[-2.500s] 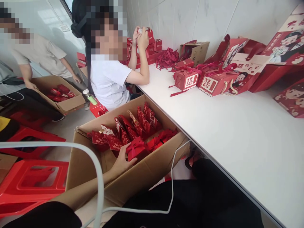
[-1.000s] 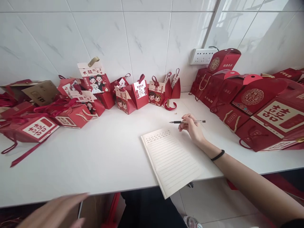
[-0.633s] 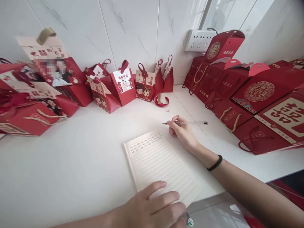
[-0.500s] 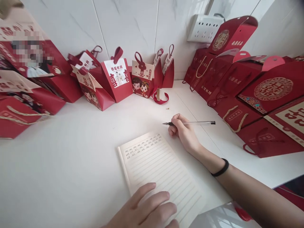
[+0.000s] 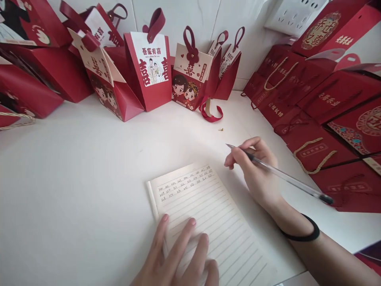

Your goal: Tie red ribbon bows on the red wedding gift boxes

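A lined notebook (image 5: 220,222) lies open at a slant on the white table, with rows of small handwritten numbers along its top lines. My left hand (image 5: 181,254) rests on its lower left part, fingers spread. To the right of the page, my right hand (image 5: 258,171) is closed round a clear pen (image 5: 285,175) with a black grip and black end. The pen's tip points up and left, off the paper. A black band circles my right wrist. Beyond the pen tip lie a small gold pin (image 5: 221,130) and a loop of red ribbon (image 5: 214,116).
Red gift boxes (image 5: 156,93) with ribbon handles stand along the tiled wall. More red boxes (image 5: 312,99) with rope handles are stacked at the right, below a white power socket (image 5: 293,18). Further red boxes (image 5: 68,75) crowd the left. The white table (image 5: 74,190) extends left of the notebook.
The view has moved closer to the table. My right hand has turned, so the pen slants now instead of lying nearly level. My left hand's fingers have spread further over the page.
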Demonstrator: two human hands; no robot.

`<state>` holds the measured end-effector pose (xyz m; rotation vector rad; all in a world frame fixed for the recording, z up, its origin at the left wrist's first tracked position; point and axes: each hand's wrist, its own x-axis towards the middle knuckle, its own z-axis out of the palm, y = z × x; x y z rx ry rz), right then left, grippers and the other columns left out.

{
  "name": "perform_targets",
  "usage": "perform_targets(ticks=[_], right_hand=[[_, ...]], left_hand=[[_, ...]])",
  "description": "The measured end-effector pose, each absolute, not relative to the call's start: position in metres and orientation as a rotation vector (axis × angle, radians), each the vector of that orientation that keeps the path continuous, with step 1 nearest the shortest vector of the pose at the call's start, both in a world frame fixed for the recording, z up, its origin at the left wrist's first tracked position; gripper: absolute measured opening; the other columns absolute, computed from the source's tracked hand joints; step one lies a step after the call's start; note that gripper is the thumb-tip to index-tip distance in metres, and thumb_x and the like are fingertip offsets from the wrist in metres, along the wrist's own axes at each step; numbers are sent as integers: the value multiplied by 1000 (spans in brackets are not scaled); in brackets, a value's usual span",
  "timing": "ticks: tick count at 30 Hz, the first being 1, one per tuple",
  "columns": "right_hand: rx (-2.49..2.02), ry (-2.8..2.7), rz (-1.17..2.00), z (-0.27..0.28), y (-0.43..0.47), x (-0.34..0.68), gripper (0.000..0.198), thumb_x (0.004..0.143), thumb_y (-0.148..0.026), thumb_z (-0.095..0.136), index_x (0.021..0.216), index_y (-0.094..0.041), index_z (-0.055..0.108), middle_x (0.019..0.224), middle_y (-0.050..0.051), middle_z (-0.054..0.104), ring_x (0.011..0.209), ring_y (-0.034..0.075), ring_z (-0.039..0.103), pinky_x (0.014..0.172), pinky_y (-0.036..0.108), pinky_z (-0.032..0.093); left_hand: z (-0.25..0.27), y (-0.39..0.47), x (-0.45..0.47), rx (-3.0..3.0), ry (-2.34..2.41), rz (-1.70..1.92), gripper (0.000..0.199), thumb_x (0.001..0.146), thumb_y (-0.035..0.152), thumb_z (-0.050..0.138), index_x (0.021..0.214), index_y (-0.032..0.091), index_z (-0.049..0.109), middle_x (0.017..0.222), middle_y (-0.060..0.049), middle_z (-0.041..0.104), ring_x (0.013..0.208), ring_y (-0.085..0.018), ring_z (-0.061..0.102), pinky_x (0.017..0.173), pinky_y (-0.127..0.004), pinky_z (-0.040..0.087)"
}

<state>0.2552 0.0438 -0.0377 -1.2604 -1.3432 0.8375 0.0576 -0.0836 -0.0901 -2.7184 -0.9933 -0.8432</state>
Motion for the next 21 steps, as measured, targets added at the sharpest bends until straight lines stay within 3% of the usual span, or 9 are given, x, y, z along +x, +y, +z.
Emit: perform_targets(ticks=[3, 7, 11, 21], right_hand=[[-1143, -1302, 827, -30, 33, 245, 26, 86, -29, 56, 68, -20, 40, 54, -4, 54, 51, 10, 52, 54, 24, 44], [-1022, -1339, 1217, -21, 7, 207, 26, 86, -31, 57, 67, -19, 44, 54, -5, 50, 49, 8, 46, 49, 21, 41], [-1046, -1446, 1554, -24, -11, 174, 25, 78, -32, 67, 70, -18, 48, 58, -5, 49, 49, 7, 42, 44, 18, 35], [-1086, -1539, 1579, -35, -14, 170, 15, 81, -20, 60, 80, -20, 45, 62, -6, 50, 50, 6, 43, 46, 16, 37]], left_hand=[[-94, -82, 61, -2611, -989, -965, 17, 77, 14, 58, 92, 23, 60, 105, -2, 62, 119, -34, 48, 105, -67, 23], [-93, -80, 58, -2604, -916, -926, 17, 80, 22, 58, 96, 22, 59, 106, -5, 61, 116, -34, 50, 104, -67, 24], [-88, -83, 52, -2739, -900, -768, 26, 82, 33, 55, 105, 23, 58, 100, -5, 61, 110, -34, 52, 102, -70, 23], [-89, -88, 55, -2714, -934, -791, 26, 80, 31, 54, 104, 23, 60, 92, -3, 61, 98, -32, 57, 101, -73, 22]])
